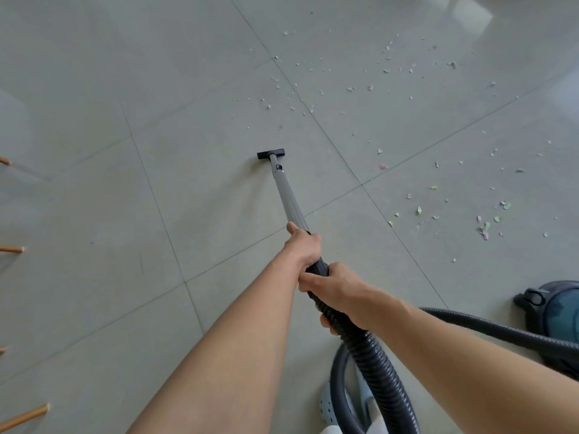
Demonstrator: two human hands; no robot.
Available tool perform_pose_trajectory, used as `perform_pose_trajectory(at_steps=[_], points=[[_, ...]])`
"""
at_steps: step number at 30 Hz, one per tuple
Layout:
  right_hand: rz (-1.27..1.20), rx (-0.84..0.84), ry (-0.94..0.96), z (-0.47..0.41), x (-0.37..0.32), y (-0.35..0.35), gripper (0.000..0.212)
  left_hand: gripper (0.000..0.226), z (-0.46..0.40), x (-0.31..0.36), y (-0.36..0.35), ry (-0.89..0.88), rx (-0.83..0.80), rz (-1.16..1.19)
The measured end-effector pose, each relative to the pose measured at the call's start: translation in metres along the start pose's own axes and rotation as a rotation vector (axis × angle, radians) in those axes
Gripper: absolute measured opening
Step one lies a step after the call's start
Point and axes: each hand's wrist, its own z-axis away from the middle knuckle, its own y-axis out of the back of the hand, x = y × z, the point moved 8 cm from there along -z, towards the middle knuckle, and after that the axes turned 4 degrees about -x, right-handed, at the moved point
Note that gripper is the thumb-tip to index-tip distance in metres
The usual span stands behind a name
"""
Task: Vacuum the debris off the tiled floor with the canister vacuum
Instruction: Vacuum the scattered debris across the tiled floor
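My left hand (303,245) grips the grey vacuum wand (286,195) at its upper end. Just below it, my right hand (338,292) grips the black handle where the ribbed hose (380,371) joins. The black floor nozzle (270,153) rests on the grey tiled floor (156,151) at the centre. Small paper debris (344,89) in white, pink and green lies scattered beyond and to the right of the nozzle, with more debris (484,227) at the right. The blue canister vacuum (554,311) stands at the right edge.
Wooden furniture legs (12,249) poke in along the left edge. The hose loops down past a light blue perforated shoe (329,405) at the bottom. A bright window reflection (470,10) lies on the tiles at the top right.
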Motion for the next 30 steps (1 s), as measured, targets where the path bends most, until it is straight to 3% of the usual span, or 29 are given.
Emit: perform_pose_trajectory(at_steps=[5,11,17,30], points=[[-0.024,0.01,0.023,-0.015,-0.042,0.006,0.018,0.045,-0.017,0.022,0.032,0.014,0.006,0.034],[0.047,0.036,0.07,-0.039,-0.115,0.032,0.019,0.026,-0.048,0.071,0.083,-0.001,0.043,0.158],[0.076,0.078,0.089,-0.063,-0.177,0.053,0.02,0.057,-0.086,0.114,0.118,-0.068,0.041,0.236],[0.101,0.12,0.145,-0.16,-0.341,0.035,0.016,0.053,-0.199,0.168,0.266,-0.073,0.103,0.319]])
